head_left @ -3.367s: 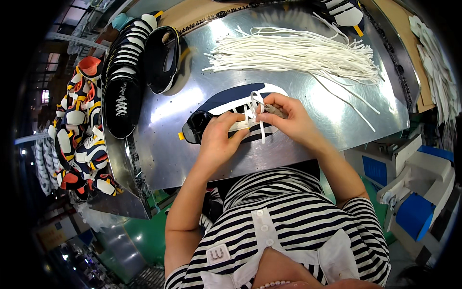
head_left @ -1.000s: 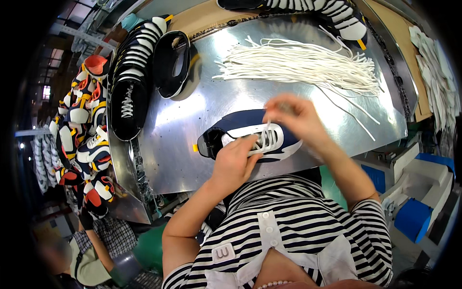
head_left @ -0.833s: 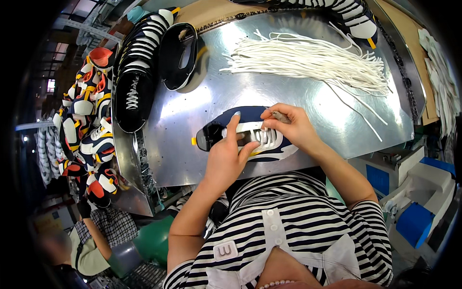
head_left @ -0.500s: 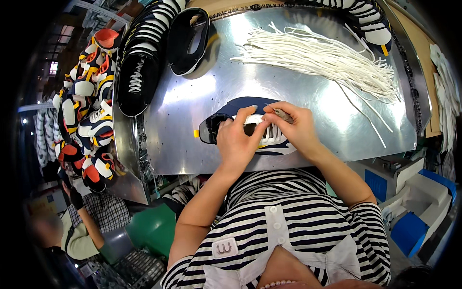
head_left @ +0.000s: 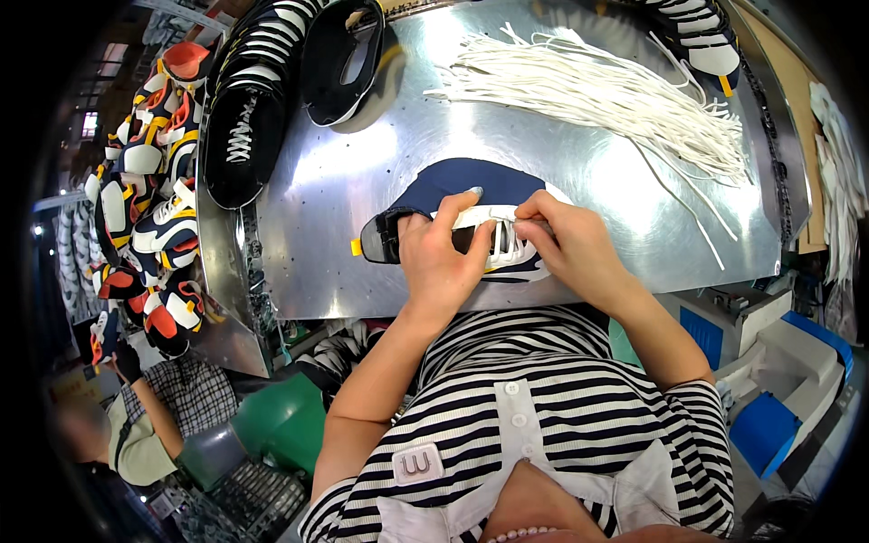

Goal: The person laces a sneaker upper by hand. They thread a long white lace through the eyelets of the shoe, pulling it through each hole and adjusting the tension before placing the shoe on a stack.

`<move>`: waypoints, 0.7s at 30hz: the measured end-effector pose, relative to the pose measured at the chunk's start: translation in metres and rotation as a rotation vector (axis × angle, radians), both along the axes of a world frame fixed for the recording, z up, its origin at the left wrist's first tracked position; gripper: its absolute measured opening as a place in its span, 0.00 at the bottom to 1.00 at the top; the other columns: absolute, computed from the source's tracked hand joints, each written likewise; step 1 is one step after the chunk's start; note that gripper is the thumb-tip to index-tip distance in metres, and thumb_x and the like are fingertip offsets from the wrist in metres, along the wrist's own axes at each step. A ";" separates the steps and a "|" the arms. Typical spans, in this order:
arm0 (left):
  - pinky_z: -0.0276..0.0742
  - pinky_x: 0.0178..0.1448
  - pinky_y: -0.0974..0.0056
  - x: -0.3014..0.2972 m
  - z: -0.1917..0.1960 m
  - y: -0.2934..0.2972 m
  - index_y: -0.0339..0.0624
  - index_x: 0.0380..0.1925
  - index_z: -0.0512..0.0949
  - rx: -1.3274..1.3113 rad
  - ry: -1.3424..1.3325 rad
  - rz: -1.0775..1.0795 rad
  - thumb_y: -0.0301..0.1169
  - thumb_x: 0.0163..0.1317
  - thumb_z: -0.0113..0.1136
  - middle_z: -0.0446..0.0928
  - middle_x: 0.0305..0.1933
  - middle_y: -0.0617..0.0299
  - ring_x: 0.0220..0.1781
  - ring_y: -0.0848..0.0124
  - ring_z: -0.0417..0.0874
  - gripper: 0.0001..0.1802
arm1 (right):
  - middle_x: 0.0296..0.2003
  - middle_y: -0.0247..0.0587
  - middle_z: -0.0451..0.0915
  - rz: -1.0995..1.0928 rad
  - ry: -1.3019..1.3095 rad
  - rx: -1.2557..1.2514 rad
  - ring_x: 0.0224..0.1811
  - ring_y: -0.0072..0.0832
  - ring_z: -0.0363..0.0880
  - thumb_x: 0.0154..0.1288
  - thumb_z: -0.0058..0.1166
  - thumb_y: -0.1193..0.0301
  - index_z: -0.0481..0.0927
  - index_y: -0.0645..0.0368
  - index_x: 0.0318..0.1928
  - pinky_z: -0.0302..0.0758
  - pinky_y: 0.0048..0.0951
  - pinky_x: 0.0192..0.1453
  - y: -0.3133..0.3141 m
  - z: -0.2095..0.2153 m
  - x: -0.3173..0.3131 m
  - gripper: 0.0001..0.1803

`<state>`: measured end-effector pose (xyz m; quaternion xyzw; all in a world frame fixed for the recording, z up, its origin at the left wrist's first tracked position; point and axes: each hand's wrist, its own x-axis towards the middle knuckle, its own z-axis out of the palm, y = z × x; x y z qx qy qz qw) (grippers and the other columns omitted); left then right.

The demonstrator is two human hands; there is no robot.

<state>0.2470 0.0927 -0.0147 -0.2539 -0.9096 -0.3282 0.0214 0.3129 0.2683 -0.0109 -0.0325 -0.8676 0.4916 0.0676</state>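
A navy and white shoe upper (head_left: 480,179) lies on the metal table in front of me, its heel opening with a yellow tab toward the left. My left hand (head_left: 439,262) holds it, some fingers tucked into the opening, index finger and thumb on either side of the tongue gap. White lace (head_left: 510,249) crosses the eyelet rows. Over the right end of the lacing, my right hand (head_left: 570,240) is closed in a pinch around a slim metal-tipped hand tool (head_left: 518,220). Its tip touches the eyelet area; the fingers hide most of its handle.
A bundle of white laces (head_left: 597,100) lies at the far right of the metal table (head_left: 362,199). Black-lined uppers (head_left: 240,145) are stacked at the far left, another row (head_left: 706,54) at the far right. Colourful shoe uppers (head_left: 154,226) pile up beyond the left edge, near a co-worker (head_left: 145,425).
My right hand has turned so the tool's handle is now mostly covered. White lace now shows more plainly at the eyelets. At lower left, the co-worker's gloved hand has raised a shoe upper into view.
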 end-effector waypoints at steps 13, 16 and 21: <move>0.75 0.47 0.62 0.003 -0.003 -0.009 0.37 0.50 0.78 0.381 -0.319 -0.030 0.24 0.60 0.63 0.82 0.36 0.55 0.32 0.66 0.81 0.17 | 0.25 0.45 0.82 0.159 -0.122 0.321 0.31 0.42 0.84 0.68 0.52 0.67 0.74 0.61 0.42 0.76 0.41 0.33 0.014 0.029 -0.013 0.09; 0.76 0.48 0.64 -0.007 -0.002 -0.010 0.38 0.50 0.78 0.409 -0.479 -0.001 0.25 0.58 0.66 0.82 0.41 0.54 0.41 0.67 0.80 0.19 | 0.30 0.43 0.83 -0.037 -0.022 0.028 0.33 0.41 0.83 0.67 0.55 0.67 0.78 0.57 0.45 0.76 0.39 0.36 0.018 0.024 -0.007 0.10; 0.77 0.52 0.69 -0.002 -0.008 0.002 0.35 0.54 0.73 0.250 -0.168 0.015 0.21 0.55 0.68 0.80 0.47 0.59 0.45 0.73 0.81 0.26 | 0.31 0.39 0.83 -0.242 0.216 0.059 0.27 0.36 0.82 0.61 0.60 0.72 0.80 0.55 0.44 0.76 0.34 0.32 -0.003 -0.027 -0.009 0.10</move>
